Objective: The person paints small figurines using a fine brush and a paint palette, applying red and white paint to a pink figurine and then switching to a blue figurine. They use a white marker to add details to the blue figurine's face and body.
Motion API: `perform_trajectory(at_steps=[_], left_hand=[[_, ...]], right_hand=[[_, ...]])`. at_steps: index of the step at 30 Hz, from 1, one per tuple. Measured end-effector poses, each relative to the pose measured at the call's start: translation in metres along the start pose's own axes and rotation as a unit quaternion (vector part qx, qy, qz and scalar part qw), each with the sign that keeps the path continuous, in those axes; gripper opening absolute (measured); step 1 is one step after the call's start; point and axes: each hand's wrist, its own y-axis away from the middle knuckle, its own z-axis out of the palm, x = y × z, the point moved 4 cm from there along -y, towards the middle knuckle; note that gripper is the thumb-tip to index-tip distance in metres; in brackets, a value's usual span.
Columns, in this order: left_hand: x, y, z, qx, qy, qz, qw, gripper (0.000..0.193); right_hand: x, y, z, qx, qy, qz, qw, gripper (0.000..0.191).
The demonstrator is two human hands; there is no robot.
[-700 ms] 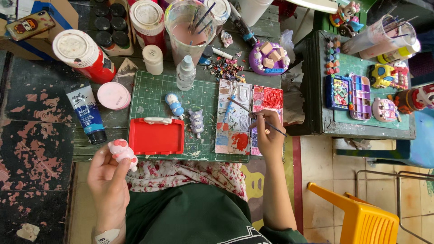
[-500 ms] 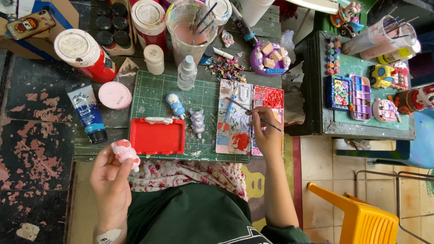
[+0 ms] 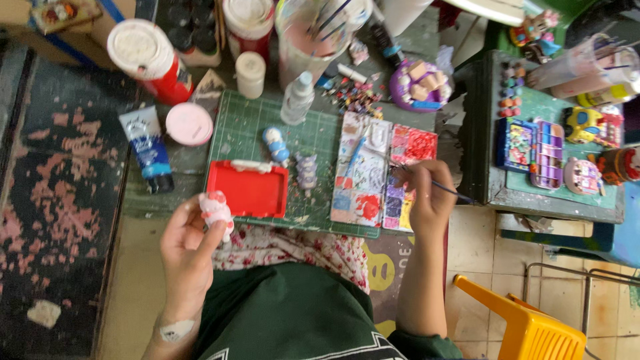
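We are holding a small pink-and-white figurine [image 3: 217, 212] up in our left hand [image 3: 189, 250], fingers wrapped round its lower half, just off the near edge of the green cutting mat [image 3: 247, 133]. Our right hand [image 3: 430, 200] is pinching a thin paintbrush [image 3: 445, 189], its tip dipping over the paint-smeared palette [image 3: 363, 173]. We are judging it best to load only a little colour and keep the figurine steady. The red tray [image 3: 248, 189] is lying just beyond the figurine, and two small blue figures [image 3: 290, 157] are standing between tray and palette, so the open room is nearest our lap.
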Motion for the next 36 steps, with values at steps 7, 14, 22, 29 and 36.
perform_trajectory(at_steps=[7,14,22,29,36], left_hand=[[0.015,-0.005,-0.026,0.023,-0.006,0.024,0.999,0.049],[0.021,-0.001,-0.021,0.030,-0.020,0.018,0.999,0.047],[0.018,-0.001,-0.018,0.020,-0.014,0.005,1.000,0.047],[0.030,-0.017,-0.013,0.025,-0.006,0.011,1.000,0.050],[0.021,-0.032,-0.001,0.052,-0.006,0.030,0.998,0.051]], right_hand=[[0.032,0.137,0.066,-0.118,-0.072,0.151,0.979,0.017],[0.039,0.137,0.052,-0.051,-0.211,0.161,0.963,0.008],[0.012,0.109,0.036,-0.008,-0.266,0.144,0.953,0.010],[-0.048,-0.038,0.008,0.059,-0.117,-0.058,0.990,0.012],[-0.094,-0.226,0.125,-0.217,0.134,-0.056,0.965,0.019]])
